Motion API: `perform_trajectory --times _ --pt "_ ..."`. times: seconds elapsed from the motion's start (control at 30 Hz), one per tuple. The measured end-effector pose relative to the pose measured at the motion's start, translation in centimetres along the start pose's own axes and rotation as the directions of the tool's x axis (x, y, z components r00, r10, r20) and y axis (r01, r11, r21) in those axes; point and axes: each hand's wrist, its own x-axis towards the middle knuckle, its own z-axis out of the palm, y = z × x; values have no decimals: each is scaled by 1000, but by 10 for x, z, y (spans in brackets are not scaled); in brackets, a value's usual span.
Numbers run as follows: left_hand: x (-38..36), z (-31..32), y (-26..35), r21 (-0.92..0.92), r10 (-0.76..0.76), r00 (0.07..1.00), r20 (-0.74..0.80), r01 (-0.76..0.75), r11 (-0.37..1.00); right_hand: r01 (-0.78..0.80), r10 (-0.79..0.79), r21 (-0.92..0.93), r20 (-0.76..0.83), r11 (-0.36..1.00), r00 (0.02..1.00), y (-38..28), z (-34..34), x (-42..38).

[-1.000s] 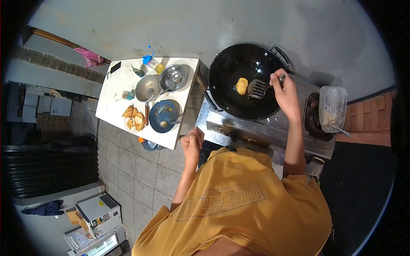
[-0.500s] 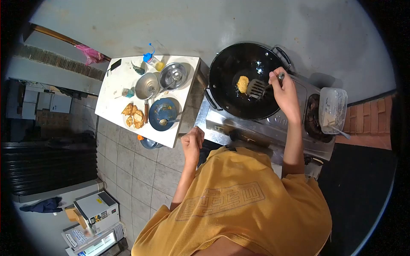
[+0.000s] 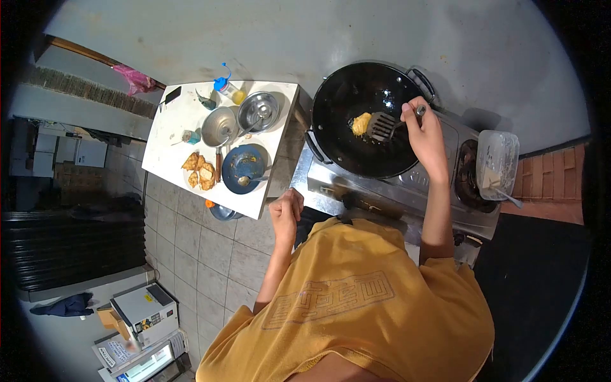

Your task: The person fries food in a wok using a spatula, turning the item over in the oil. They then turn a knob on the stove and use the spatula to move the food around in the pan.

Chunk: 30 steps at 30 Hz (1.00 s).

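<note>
My right hand (image 3: 425,130) is wrapped round the handle of a slotted spatula (image 3: 382,127), whose blade is down inside a large black wok (image 3: 344,149). Right at the blade's edge lies a golden fried piece of food (image 3: 361,124), with a little shiny oil around it. My left hand (image 3: 286,207) is curled into a loose fist in front of my body, near the corner of the white table (image 3: 248,205), and nothing shows in it. The wok rests on a steel gas stove (image 3: 407,191).
On the table stand a blue pan (image 3: 238,167) with a spoon, a steel pot (image 3: 219,121), a steel bowl (image 3: 262,105), a blue-capped bottle (image 3: 229,89) and several fried pieces (image 3: 205,175). A clear plastic tub (image 3: 499,153) sits over the stove's other burner (image 3: 468,184).
The spatula blade has shifted slightly towards the fried piece, which has turned and looks more bunched up. My left hand has stayed in place.
</note>
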Motion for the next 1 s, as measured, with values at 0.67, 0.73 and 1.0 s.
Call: perform_trajectory --times 0.67,0.73,1.0 --pt "0 -2 -1 24 47 999 -3 -47 999 28 -28 0 -26 1000 999 -2 1 5" --pt "-1 -3 -1 -13 4 1000 -6 -4 1000 -1 1 -57 -5 998 1000 0 0 3" --pt "-1 -1 -4 -26 14 1000 7 -13 1000 -14 14 -79 11 997 1000 0 5 6"
